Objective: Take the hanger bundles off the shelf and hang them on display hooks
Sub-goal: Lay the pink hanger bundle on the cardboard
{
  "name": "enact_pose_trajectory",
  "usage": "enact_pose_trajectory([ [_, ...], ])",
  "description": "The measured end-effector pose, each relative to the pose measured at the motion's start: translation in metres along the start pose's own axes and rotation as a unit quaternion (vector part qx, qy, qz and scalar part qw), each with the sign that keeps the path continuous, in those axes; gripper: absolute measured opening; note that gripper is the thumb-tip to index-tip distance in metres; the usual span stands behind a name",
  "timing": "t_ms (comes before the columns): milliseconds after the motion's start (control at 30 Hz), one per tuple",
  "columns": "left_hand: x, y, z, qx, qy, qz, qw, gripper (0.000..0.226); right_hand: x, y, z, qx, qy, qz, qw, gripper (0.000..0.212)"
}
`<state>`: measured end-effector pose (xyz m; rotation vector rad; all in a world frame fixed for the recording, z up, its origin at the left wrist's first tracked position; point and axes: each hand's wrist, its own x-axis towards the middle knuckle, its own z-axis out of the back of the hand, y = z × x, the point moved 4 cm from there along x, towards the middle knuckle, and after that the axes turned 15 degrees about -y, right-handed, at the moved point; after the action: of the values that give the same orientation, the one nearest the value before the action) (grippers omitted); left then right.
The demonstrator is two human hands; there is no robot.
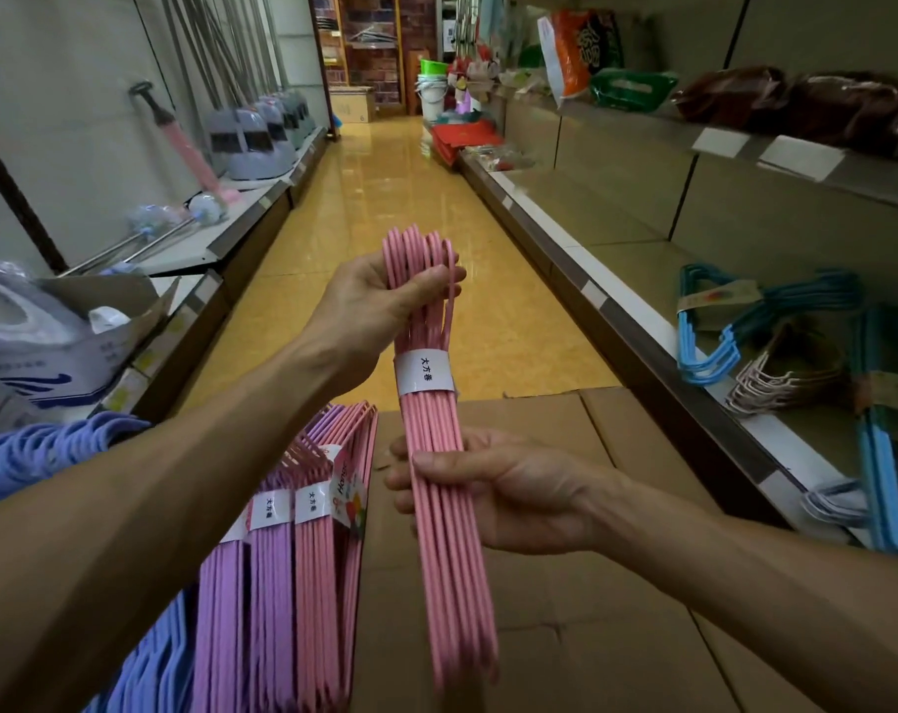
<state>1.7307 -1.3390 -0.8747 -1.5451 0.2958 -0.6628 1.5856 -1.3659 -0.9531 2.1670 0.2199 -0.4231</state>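
Note:
A pink hanger bundle [439,455] with a white paper band is held upright over a cardboard box [580,599]. My left hand [385,306] grips its hook end at the top. My right hand [493,499] grips the bundle lower down, thumb across the front. Purple and pink bundles [292,558] with white bands lie under my left forearm. On the right shelf [658,321] lie blue hanger bundles [735,326] and a pale beige one [781,378].
A yellow tiled aisle [385,208] runs ahead between two shelf rows. Mops and dustpans [251,141] stand on the left shelf. An open carton [76,342] sits at the left. Buckets and goods [436,95] stand at the aisle's far end.

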Motion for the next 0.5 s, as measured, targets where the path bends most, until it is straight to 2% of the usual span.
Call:
enact_pose_trajectory([
  [100,-0.001,-0.001,0.002,-0.002,0.033,0.027,0.999,0.023,0.003,-0.002,0.001,0.021,-0.031,0.015,0.999,0.046],
  [167,-0.002,-0.001,0.002,0.069,0.059,0.03,0.995,0.02,0.009,-0.011,0.004,0.028,-0.058,0.016,0.998,0.048],
  [267,-0.001,-0.002,0.004,0.212,0.086,0.027,0.973,0.017,0.016,-0.02,0.012,-0.01,-0.119,0.029,0.992,0.03],
  [400,0.004,-0.001,0.019,0.318,0.064,0.032,0.945,0.039,0.025,-0.026,0.025,-0.082,-0.158,0.026,0.984,0.02],
  [500,0.01,0.011,0.035,0.344,0.04,0.04,0.937,0.05,0.037,-0.036,0.034,-0.111,-0.178,0.011,0.978,0.022],
])
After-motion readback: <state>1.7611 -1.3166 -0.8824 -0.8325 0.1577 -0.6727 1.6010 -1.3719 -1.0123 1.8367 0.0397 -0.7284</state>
